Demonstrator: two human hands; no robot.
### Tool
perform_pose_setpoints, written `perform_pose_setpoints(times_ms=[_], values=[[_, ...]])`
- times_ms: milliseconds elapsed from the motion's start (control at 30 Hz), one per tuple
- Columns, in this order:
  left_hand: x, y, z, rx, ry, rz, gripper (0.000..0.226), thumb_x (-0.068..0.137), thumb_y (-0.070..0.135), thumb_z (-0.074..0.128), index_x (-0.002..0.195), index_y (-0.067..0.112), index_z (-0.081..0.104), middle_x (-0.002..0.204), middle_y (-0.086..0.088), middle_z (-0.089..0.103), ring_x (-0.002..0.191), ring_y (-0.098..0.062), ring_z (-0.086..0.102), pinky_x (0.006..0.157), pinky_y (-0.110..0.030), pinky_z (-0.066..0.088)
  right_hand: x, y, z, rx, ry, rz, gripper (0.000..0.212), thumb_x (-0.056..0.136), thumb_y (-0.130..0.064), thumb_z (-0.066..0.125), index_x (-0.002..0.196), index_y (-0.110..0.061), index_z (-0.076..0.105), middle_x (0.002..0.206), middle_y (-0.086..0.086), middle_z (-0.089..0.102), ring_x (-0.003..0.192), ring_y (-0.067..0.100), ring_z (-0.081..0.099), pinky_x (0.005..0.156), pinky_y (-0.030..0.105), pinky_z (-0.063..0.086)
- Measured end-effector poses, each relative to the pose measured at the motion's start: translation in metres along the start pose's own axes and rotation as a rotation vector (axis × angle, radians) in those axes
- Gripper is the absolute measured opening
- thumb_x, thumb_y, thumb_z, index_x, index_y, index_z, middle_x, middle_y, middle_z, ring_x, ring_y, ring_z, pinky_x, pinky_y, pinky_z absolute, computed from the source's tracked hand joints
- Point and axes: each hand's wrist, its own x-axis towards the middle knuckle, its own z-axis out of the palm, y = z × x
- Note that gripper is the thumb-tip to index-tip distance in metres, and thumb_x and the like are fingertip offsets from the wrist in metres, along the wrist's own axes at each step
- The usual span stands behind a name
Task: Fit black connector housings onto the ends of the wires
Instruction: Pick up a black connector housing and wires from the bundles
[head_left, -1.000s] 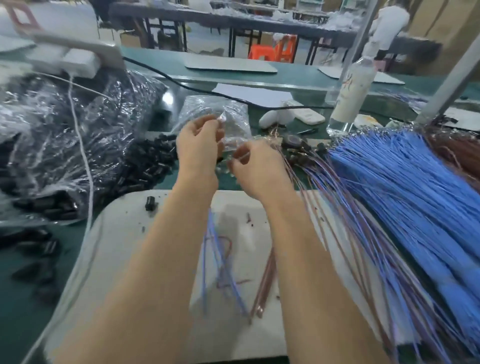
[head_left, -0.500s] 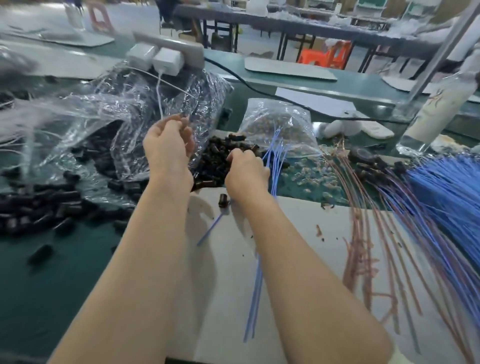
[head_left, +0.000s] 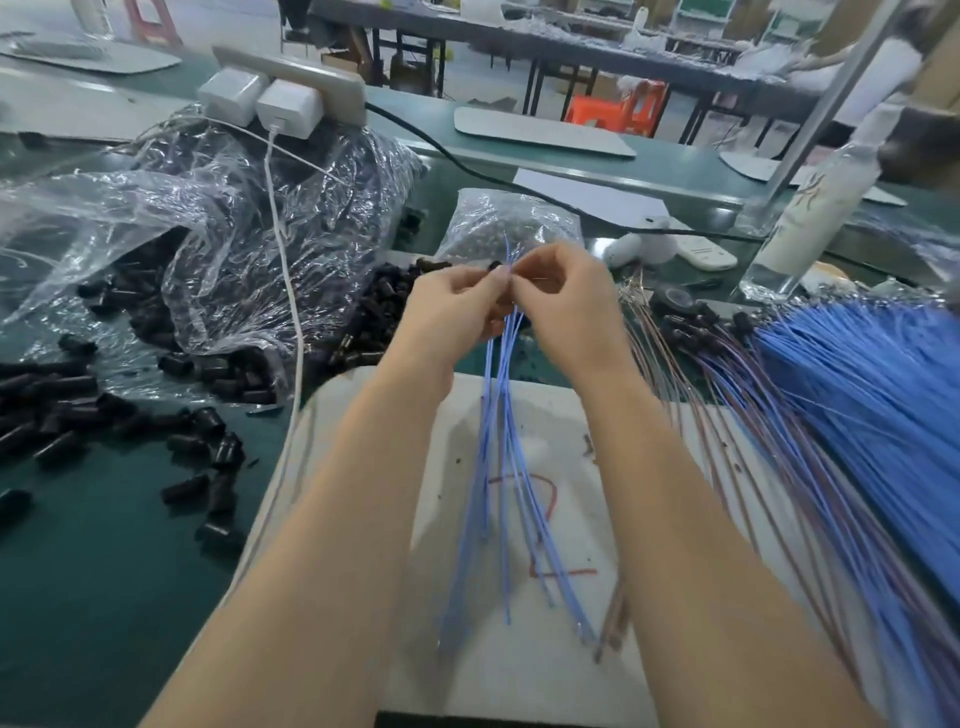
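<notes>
Above the board (head_left: 519, 675), the left hand (head_left: 457, 306) pinches a black housing (head_left: 494, 266) in curled fingertips, just left of the right hand (head_left: 566, 306), which pinches blue wires (head_left: 498, 415) hanging toward the near edge.

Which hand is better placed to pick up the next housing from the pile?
Left. The left hand, pinching a black housing, is on the side of the housing pile; the right hand pinches the blue wires.

Fingers (head_left: 483, 285) of the left hand (head_left: 447, 306) and right hand (head_left: 566, 301) hide most of the black housing (head_left: 494, 266) and where the blue wires (head_left: 497, 415) meet it.
</notes>
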Motion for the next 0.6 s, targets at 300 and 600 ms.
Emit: perform_pose_setpoints(times_ms=[300, 600], values=[[-0.002, 0.004, -0.003, -0.091, 0.278, 0.025, 0.016, 0.088, 0.012, 0.056, 0.072, 0.011, 0.059, 0.071, -0.002, 0.062, 0.060, -0.009, 0.056, 0.064, -0.024, 0.052, -0.011, 0.014, 0.022, -0.386, -0.185, 0.031, 0.032, 0.091, -0.012, 0.049, 0.113, -0.026, 0.068, 0.103, 0.006, 0.069, 0.090, 0.024, 0.060, 0.079, 0.030, 0.047], [-0.003, 0.011, -0.010, -0.229, 0.290, 0.103, 0.007, 0.090, 0.010, 0.061, 0.094, 0.007, 0.056, 0.082, -0.005, 0.066, 0.070, -0.008, 0.064, 0.067, -0.017, 0.053, -0.015, 0.013, 0.065, -0.709, -0.232, 0.120, 0.017, 0.090, -0.015, 0.050, 0.102, -0.010, 0.060, 0.108, 0.014, 0.065, 0.106, 0.033, 0.058, 0.082, 0.034, 0.043]])
